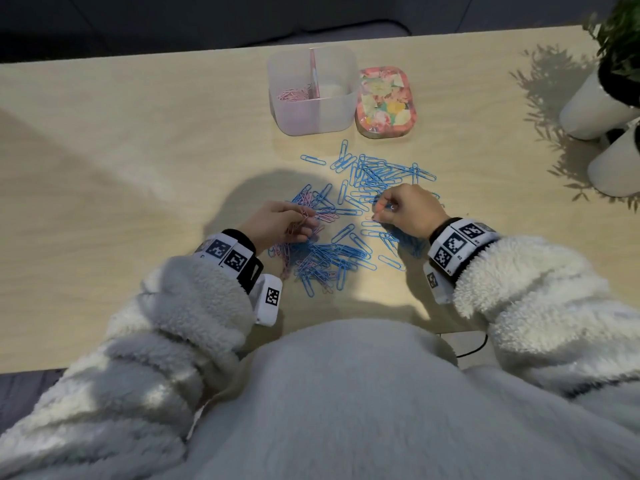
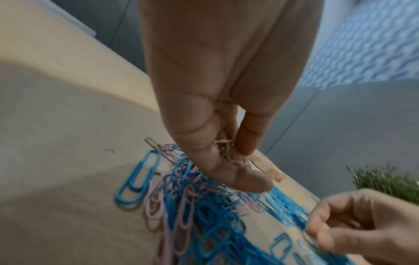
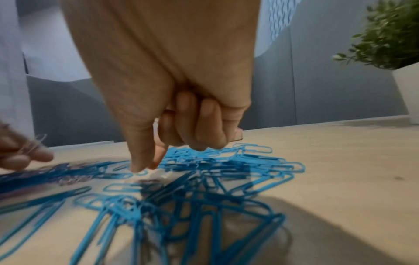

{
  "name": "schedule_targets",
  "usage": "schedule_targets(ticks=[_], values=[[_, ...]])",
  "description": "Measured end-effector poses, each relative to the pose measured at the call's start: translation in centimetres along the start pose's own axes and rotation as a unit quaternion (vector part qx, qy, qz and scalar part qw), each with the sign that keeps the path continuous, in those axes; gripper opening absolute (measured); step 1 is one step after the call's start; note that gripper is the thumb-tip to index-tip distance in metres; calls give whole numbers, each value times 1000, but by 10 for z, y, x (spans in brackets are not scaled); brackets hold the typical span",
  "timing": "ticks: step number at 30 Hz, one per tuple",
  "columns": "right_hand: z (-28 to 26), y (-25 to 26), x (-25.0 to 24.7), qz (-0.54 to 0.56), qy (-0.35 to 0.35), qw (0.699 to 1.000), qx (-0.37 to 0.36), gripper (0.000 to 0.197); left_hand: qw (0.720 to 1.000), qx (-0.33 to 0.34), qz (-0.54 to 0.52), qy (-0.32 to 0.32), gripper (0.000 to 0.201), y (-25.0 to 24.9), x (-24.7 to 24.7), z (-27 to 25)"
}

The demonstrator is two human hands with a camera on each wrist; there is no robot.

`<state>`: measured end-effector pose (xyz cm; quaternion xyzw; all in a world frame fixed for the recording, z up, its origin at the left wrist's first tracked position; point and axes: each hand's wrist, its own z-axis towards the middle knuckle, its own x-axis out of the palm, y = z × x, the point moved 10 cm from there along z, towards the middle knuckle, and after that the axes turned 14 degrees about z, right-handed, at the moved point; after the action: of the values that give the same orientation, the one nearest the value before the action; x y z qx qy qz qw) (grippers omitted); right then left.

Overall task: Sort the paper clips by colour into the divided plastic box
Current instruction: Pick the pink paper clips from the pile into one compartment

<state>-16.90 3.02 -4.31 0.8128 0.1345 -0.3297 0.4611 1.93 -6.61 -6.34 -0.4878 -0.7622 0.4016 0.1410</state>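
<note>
The left hand (image 1: pixel 277 221) holds a small bunch of pink clips (image 2: pixel 229 152) pinched between thumb and fingers, just above the mixed pile (image 1: pixel 311 251) of pink and blue clips on the worktop (image 1: pixel 138 150). The right hand (image 1: pixel 407 211) is curled, with thumb and forefinger tips (image 3: pixel 138 166) pressed down together at the worktop among the blue clips (image 1: pixel 377 174); they seem to nip a pale clip there (the blur hides it, so I cannot tell for sure). The other fingers are tucked into the palm.

The blue clips lie scattered from the right hand toward the box (image 1: pixel 313 90). The box stands at the far side of the worktop, clear plastic, split by a divider; its left compartment holds pink clips (image 1: pixel 292 95), while the right one looks bare. A floral tin (image 1: pixel 382 100) sits just beside the box on its right. White plant pots (image 1: pixel 595 105) stand well apart at the right edge.
</note>
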Motion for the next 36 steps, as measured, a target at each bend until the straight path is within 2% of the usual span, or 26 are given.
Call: schedule_targets(ticks=[4,6,9,11,12,14,16,19,21,23,26,29,33,36], values=[[7,1,22,-9,68,997,21,14,994,-38,-98,33,23,-1,5,-4],[8,-2,31,-22,115,992,36,19,994,-49,-91,30,31,0,4,-5],[9,-2,23,29,93,994,40,19,999,-25,22,-8,35,0,-1,-5],[8,4,15,166,58,983,47,18,994,11,100,-39,35,-3,-5,-2],[7,7,16,244,56,967,53,19,988,30,141,-51,33,-5,-4,-1],[6,13,23,373,64,923,72,22,963,67,252,-74,25,-12,-1,0],[8,20,34,427,72,898,83,24,917,95,375,-100,20,-19,6,-2],[11,28,51,391,83,912,90,27,851,127,488,-144,16,-28,14,-7],[12,27,56,310,85,942,99,31,823,137,524,-169,15,-30,16,-9],[14,27,59,226,87,967,73,36,807,140,543,-187,16,-30,15,-11],[15,25,57,143,80,986,44,26,805,128,540,-208,20,-26,3,-15],[16,26,50,59,44,997,19,18,805,127,539,-213,25,-23,-4,-17],[14,37,50,43,36,998,1,21,808,126,533,-217,25,-24,-3,-16],[13,46,56,47,26,998,-14,16,813,111,526,-222,20,-23,-1,-13]])
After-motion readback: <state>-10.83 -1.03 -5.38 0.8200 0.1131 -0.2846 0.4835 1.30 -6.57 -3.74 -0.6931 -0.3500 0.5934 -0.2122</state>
